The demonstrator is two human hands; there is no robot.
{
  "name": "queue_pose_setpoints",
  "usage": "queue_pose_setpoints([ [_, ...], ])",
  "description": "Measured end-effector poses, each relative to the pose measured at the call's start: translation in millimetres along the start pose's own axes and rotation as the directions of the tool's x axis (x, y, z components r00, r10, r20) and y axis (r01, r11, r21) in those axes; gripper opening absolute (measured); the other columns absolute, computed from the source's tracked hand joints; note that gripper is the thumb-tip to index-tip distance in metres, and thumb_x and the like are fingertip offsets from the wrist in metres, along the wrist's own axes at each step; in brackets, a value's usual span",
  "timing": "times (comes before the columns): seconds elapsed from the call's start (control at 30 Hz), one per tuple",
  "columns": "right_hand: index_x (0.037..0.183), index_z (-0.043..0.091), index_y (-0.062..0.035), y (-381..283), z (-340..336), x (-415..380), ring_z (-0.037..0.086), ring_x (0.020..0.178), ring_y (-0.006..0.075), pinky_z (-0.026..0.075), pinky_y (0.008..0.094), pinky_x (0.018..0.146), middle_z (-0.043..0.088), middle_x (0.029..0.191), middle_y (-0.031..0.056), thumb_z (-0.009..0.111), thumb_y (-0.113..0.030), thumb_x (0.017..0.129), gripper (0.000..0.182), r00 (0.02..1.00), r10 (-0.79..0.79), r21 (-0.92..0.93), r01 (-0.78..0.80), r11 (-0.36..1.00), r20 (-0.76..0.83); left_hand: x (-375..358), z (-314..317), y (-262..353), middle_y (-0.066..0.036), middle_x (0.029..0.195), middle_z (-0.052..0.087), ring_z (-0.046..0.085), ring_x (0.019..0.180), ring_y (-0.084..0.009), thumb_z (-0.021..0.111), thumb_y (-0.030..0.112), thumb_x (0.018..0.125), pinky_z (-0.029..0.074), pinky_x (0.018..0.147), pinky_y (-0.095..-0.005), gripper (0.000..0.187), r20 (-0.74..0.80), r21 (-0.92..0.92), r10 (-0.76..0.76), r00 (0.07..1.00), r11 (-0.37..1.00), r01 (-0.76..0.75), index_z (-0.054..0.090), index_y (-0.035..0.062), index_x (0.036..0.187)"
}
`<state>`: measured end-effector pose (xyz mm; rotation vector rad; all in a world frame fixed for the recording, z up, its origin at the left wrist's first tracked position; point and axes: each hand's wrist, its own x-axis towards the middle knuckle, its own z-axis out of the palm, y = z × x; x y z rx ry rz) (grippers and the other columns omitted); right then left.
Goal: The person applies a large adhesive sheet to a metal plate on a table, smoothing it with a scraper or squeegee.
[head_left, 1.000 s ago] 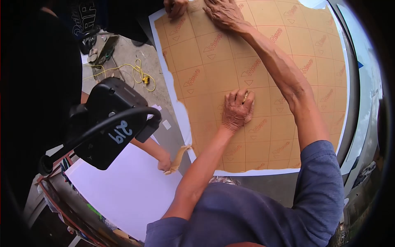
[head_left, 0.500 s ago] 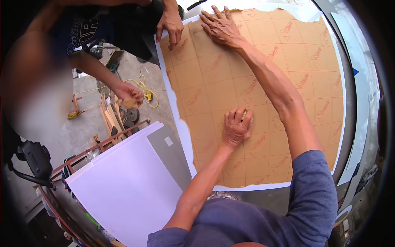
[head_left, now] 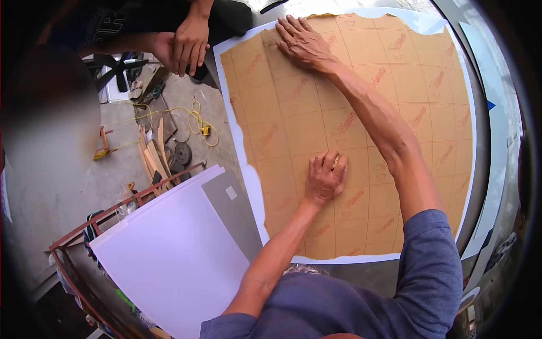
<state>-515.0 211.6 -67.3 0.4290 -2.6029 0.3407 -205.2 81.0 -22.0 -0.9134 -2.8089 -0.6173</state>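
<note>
Under both my hands lies a large white sheet (head_left: 243, 148) covered with brown backing paper (head_left: 361, 198), which has red printing, a line grid and ragged edges. My right hand (head_left: 305, 42) rests flat near the far edge of the paper, fingers stretched out. Closer to my body, my left hand (head_left: 326, 179) sits on the middle of the paper with its fingers curled down. A small yellowish thing shows between those fingers; what it is cannot be made out.
Another person's hands (head_left: 183, 48) are together beyond the sheet's far left corner. At left stand pale panels (head_left: 169, 254) by a rusty metal frame (head_left: 135, 200). Wood strips (head_left: 152, 158) and a yellow cord (head_left: 195, 116) lie on the concrete floor (head_left: 124, 175).
The other person's hand has left the sheet's corner and joined their other hand. My right hand and my left hand have stayed almost in place on the brown paper.
</note>
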Motion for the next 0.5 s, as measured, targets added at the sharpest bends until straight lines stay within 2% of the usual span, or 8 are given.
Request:
queue_pose_setpoints([
  [0.1, 0.143, 0.051, 0.0049, -9, -7, -1, 0.04, 0.147, 0.0328, 0.027, 0.0428, 0.124, 0.046, 0.155, 0.0199, 0.042, -0.035, 0.106, 0.055, 1.0, 0.01, -0.038, -0.01, 0.999, -0.019, 2, -1, 1, -0.008, 0.122, 0.055, 0.053, 0.111, -0.0263, 0.07, 0.019, 0.085, 0.045, 0.086, -0.0413, 0.039, -0.001, -0.015, 0.005, 1.0, 1.0, -0.005, 0.059, 0.0135, 0.122],
  [0.2, 0.146, 0.049, 0.0035, -13, -25, -1, 0.037, 0.148, 0.0308, 0.025, 0.0398, 0.125, 0.043, 0.157, 0.0177, 0.044, -0.033, 0.105, 0.055, 0.99, 0.049, -0.025, -0.046, 0.999, 0.133, 5, -4, 3, -0.008, 0.119, 0.055, 0.054, 0.109, -0.0276, 0.07, 0.015, 0.085, 0.045, 0.086, -0.0426, 0.037, -0.015, -0.05, -0.002, 1.0, 0.999, 0.001, 0.059, 0.0137, 0.121],
  [0.23, 0.145, 0.05, 0.001, -11, -32, 2, 0.039, 0.147, 0.0308, 0.028, 0.0417, 0.123, 0.045, 0.157, 0.0156, 0.048, -0.032, 0.103, 0.054, 0.984, 0.057, 0.06, -0.068, 0.996, 0.168, 4, -4, 4, -0.008, 0.117, 0.055, 0.054, 0.108, -0.0283, 0.069, 0.013, 0.085, 0.045, 0.086, -0.0432, 0.037, -0.016, -0.063, -0.006, 1.0, 0.998, 0.005, 0.059, 0.0138, 0.12],
  [0.33, 0.146, 0.05, -0.0024, 10, -30, 3, 0.039, 0.147, 0.03, 0.028, 0.0439, 0.123, 0.045, 0.157, 0.0134, 0.05, -0.033, 0.102, 0.053, 0.99, 0.131, -0.037, -0.133, 0.99, -0.056, 2, -2, 4, -0.008, 0.118, 0.055, 0.054, 0.108, -0.0284, 0.069, 0.013, 0.085, 0.045, 0.087, -0.0432, 0.037, -0.01, -0.049, -0.018, 1.0, 0.999, 0.017, 0.059, 0.0134, 0.121],
  [0.37, 0.148, 0.05, -0.0047, 22, -28, 2, 0.036, 0.149, 0.0292, 0.026, 0.0456, 0.123, 0.044, 0.159, 0.0109, 0.052, -0.035, 0.102, 0.055, 0.99, 0.126, -0.124, -0.132, 0.983, -0.056, -1, -3, 6, -0.008, 0.118, 0.055, 0.054, 0.108, -0.0284, 0.069, 0.013, 0.085, 0.045, 0.087, -0.0433, 0.037, -0.006, -0.053, -0.019, 1.0, 0.998, 0.019, 0.059, 0.0135, 0.121],
  [0.4, 0.151, 0.046, -0.0067, 27, -22, 2, 0.032, 0.151, 0.0286, 0.022, 0.0435, 0.125, 0.04, 0.161, 0.0108, 0.05, -0.042, 0.104, 0.059, 0.978, 0.183, -0.195, -0.161, 0.967, 0.098, -2, -3, 5, -0.008, 0.118, 0.055, 0.054, 0.108, -0.0284, 0.07, 0.013, 0.085, 0.045, 0.087, -0.0434, 0.038, -0.002, -0.057, -0.017, 1.0, 0.998, 0.017, 0.059, 0.0136, 0.121],
  [0.47, 0.144, 0.047, 0.0093, 33, -23, -4, 0.029, 0.151, 0.0399, 0.018, 0.0591, 0.123, 0.039, 0.158, 0.0229, 0.039, -0.034, 0.107, 0.058, 0.987, 0.142, 0.14, -0.152, 0.978, 0.074, 3, -1, 3, -0.009, 0.119, 0.055, 0.054, 0.109, -0.0283, 0.071, 0.014, 0.085, 0.045, 0.088, -0.044, 0.039, -0.011, -0.059, -0.01, 1.0, 0.998, 0.009, 0.059, 0.0144, 0.122],
  [0.5, 0.144, 0.047, 0.0093, 32, -25, -3, 0.029, 0.151, 0.0399, 0.018, 0.0591, 0.123, 0.039, 0.158, 0.0229, 0.039, -0.034, 0.107, 0.058, 0.987, 0.14, 0.138, -0.15, 0.979, 0.076, 1, -1, 2, -0.009, 0.119, 0.055, 0.054, 0.109, -0.0281, 0.071, 0.015, 0.085, 0.045, 0.089, -0.0446, 0.04, -0.006, -0.057, -0.012, 1.0, 0.998, 0.011, 0.058, 0.0151, 0.123],
])
